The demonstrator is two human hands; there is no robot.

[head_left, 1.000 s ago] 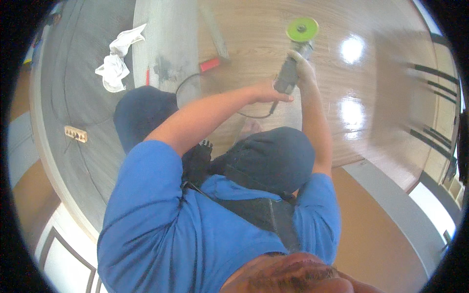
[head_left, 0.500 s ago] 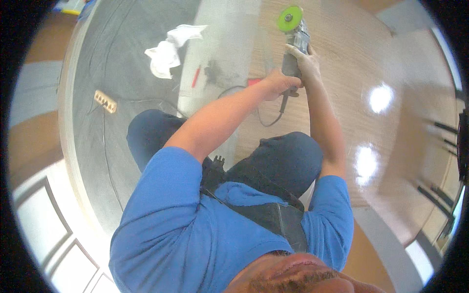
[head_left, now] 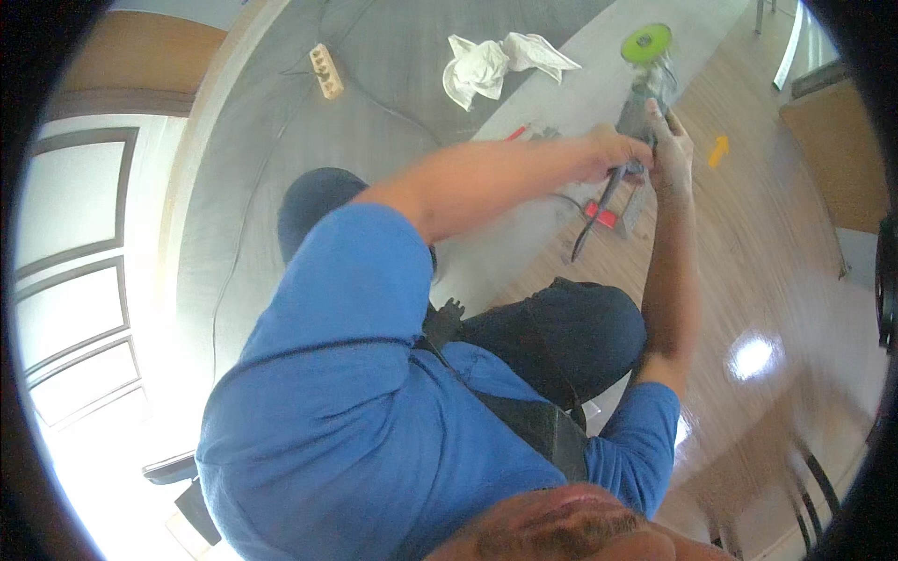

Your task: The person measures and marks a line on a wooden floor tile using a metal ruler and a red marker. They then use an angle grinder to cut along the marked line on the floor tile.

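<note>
An angle grinder (head_left: 638,114) with a bright green disc (head_left: 647,43) is held out ahead of me, disc end away from my body. My left hand (head_left: 617,152) is closed round the rear of its dark body. Beside it, my right hand (head_left: 672,154) wraps the body from the right side, thumb on top. The grinder's black cord (head_left: 599,215) hangs back toward my knees. Beneath the hands a red object (head_left: 601,214) lies on the wood-look floor, its kind partly hidden. Whether the disc touches the floor I cannot tell.
Crumpled white cloth (head_left: 482,70) lies on the dark grey floor, left of the grinder. A thin red stick-like item (head_left: 517,133) shows near my left forearm. Farther left, a power strip (head_left: 325,71) has cables trailing from it. An orange arrow (head_left: 718,151) marks the floor at right.
My view has turned, so the cloth and power strip sit farther right in it. The grinder, still in both hands, appears closer to the cloth and over the pale grey strip's edge.
</note>
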